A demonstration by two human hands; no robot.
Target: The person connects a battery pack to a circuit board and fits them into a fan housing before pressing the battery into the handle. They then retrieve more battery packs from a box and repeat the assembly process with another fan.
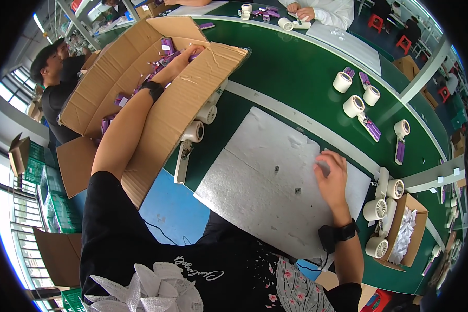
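My left arm reaches across a large open cardboard box point(197, 78), and my left hand point(187, 55) is down by its far corner among purple battery-like packs point(167, 47). Its fingers are bent at one of the packs; whether they grip it is hidden. My right hand point(332, 176) rests over the right part of a white foam sheet point(255, 156), fingers loosely bent, thumb apart, nothing in it. Two small dark specks or bits point(298, 191) lie on the sheet left of that hand.
White handheld-fan-like units point(193, 132) stand beside the box. More of them point(375, 210) lie at right, next to a small carton point(413, 229) with white paper pieces. Several white heads with purple packs point(354, 106) lie along the green bench point(275, 67). A person in white point(327, 13) works opposite.
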